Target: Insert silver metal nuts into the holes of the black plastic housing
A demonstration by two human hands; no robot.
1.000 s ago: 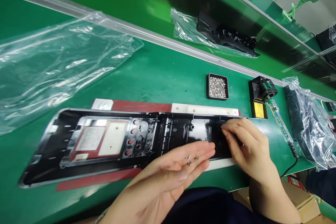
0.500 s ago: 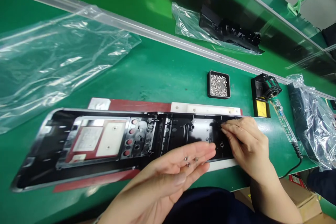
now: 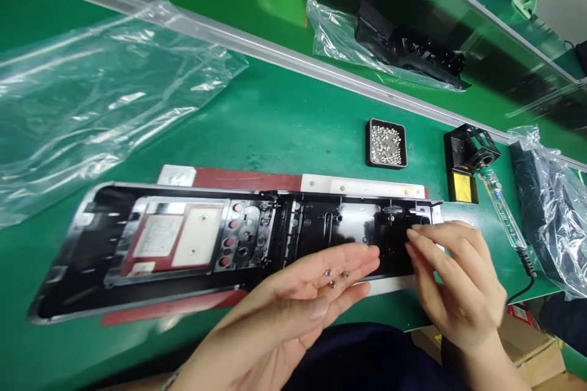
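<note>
My left hand (image 3: 302,299) lies palm up over the near edge of a long black plastic housing (image 3: 156,305), with three small metal nuts or inserts (image 3: 332,284) resting on its fingers. My right hand (image 3: 454,275) is over the housing's right end, thumb and fingertips close together; I cannot make out whether anything is between them. The housing sits on a red and white fixture (image 3: 247,179). A small metal piece (image 3: 392,219) shows in the housing near its upper right. Behind it stands a square black tray (image 3: 386,165) of small metal parts.
A soldering iron (image 3: 499,208) rests in its black stand (image 3: 455,159) at the right, its cord trailing forward. Bagged dark parts (image 3: 545,195) lie at far right, others (image 3: 408,52) at the back. A clear plastic bag (image 3: 114,98) covers the left.
My right hand has moved right and slightly toward me, away from the spot where a small metal piece now shows. My left hand still carries the three pieces. The view has shifted slightly.
</note>
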